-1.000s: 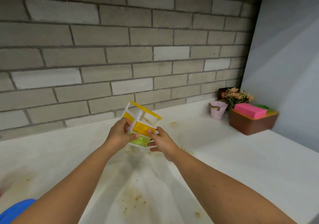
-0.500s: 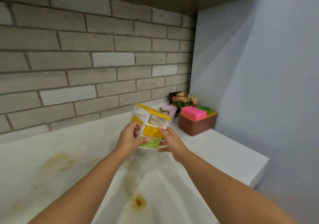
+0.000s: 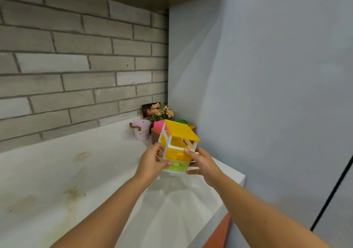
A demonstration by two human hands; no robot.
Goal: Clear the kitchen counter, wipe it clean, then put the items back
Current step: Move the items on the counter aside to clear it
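moving rightward, left hand [image 3: 150, 161] and right hand [image 3: 202, 163] are gripping the yellow-topped white plastic drawer rack [image 3: 177, 144]; pink pail [image 3: 142, 131] label unreadable.

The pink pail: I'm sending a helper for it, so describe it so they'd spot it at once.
Follow the white counter to its far corner, where the brick wall meets the grey wall. In the cluster there, the pink pail stands furthest left, beside the brown box. It alone is pale pink and tapered, with a brown curl at its rim.
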